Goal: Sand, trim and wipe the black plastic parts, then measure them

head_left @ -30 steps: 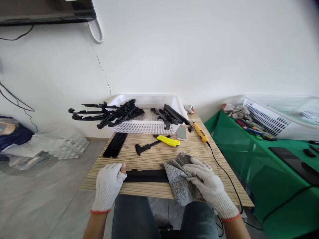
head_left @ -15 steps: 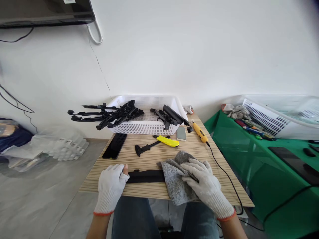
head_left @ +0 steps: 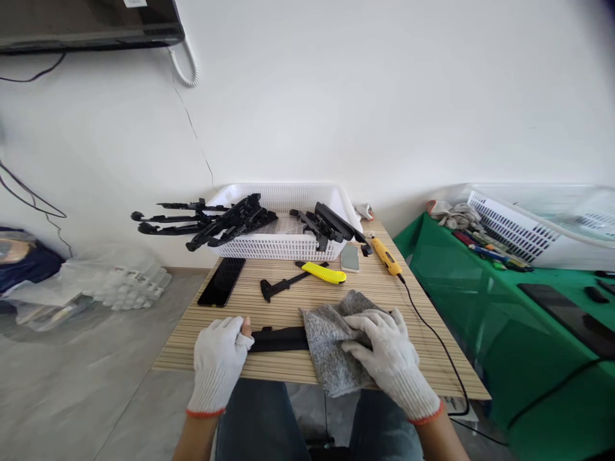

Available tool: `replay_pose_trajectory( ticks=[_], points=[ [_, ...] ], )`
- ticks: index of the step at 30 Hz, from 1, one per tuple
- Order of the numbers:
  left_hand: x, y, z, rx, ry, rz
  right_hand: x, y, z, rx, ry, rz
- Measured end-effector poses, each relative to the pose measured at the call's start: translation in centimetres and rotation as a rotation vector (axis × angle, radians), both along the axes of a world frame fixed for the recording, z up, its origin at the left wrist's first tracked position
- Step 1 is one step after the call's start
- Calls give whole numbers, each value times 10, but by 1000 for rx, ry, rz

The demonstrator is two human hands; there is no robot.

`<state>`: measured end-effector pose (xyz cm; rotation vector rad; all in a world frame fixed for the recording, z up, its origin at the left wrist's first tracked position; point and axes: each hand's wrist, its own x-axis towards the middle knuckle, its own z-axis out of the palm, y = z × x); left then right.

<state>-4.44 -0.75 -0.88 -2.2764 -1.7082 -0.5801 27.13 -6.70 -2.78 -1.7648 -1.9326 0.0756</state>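
My left hand (head_left: 221,352), in a white knit glove with an orange cuff, is closed round the left end of a long black plastic strip (head_left: 281,339) near the table's front edge. A bare thumb tip shows through the glove. Over the strip's right part lies a grey cloth (head_left: 331,349), which hides that end. My gloved right hand (head_left: 382,352) presses on the cloth with fingers bent into its folds. Just beyond lie a black caliper (head_left: 283,285) and a yellow utility knife (head_left: 327,273).
A white basket (head_left: 288,246) with several black plastic parts (head_left: 230,221) stands at the back, some jutting out left. A phone (head_left: 221,282) lies at left. At right lies a yellow corded tool (head_left: 385,256), its cable trailing off the table. A green-covered table (head_left: 461,288) adjoins.
Both hands have shifted slightly: the left a little to the right with the strip's end, the right a little to the left with the cloth. Less of the strip shows between them.
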Motion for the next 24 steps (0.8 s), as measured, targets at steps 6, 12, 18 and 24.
replay_pose_trajectory(
  ticks=[6, 12, 18, 24],
  points=[
    [3, -1, -4, 21, -1, 6, -5, 1, 0, -25, 5, -5],
    [6, -2, -5, 41, 18, 12, -9, 4, 3, -39, 13, 9],
    [9, -3, -6, 82, 50, 23, -16, 9, 3, 0, 26, 20],
    [13, -4, -8, 113, 76, 41, -27, 16, -3, 113, 86, 89]
  ],
)
